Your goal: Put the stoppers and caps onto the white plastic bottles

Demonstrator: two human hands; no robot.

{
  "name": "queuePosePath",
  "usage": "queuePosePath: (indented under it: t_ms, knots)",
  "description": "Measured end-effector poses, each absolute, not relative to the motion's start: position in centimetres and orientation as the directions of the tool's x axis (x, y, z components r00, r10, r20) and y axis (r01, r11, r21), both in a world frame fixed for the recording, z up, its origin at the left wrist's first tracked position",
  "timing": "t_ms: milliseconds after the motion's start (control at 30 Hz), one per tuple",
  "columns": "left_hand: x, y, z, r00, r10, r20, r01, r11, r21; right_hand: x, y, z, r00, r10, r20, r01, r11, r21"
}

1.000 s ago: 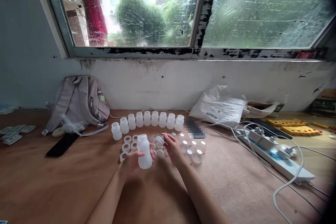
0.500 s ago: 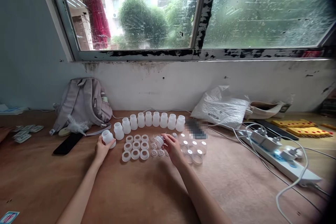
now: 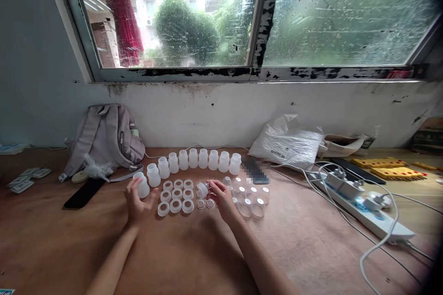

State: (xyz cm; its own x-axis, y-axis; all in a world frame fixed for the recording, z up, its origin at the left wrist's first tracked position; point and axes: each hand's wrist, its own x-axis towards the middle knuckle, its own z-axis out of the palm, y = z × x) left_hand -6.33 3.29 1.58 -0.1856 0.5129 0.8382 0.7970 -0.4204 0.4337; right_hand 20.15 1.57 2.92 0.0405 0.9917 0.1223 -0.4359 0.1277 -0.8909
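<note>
My left hand (image 3: 137,209) is open, thumb and fingers apart, around the near left side of a frosted white bottle (image 3: 143,189). That bottle stands upright at the left end of a curved row of similar open-necked bottles (image 3: 203,158). In a pinch, my right hand (image 3: 223,200) holds a clear plastic threaded piece (image 3: 202,188) above small clear rings (image 3: 210,203). White screw rings (image 3: 176,205) lie in rows between my hands. To the right of my right hand stand clear domed caps (image 3: 258,210), each with a white dot on top.
A grey backpack (image 3: 104,138) and a black phone (image 3: 84,193) are at the left. Behind the caps lies a silver plastic mailer (image 3: 287,140). A white power strip (image 3: 377,221) with plugs and loose cables runs along the right, near yellow trays (image 3: 398,173).
My left hand has loosened from the bottle, its fingers now spread, and the bottle stands on the table. My right hand keeps the clear piece, slightly lower and to the left.
</note>
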Motion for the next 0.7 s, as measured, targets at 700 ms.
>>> queuePosePath:
  t_ms: [700]
  knots:
    - [1.9,-1.1,2.1,0.38,0.718,0.583,0.609,-0.669,0.427,17.7,0.1,2.2,-0.254,0.941,0.223,-0.034,0.221,-0.975]
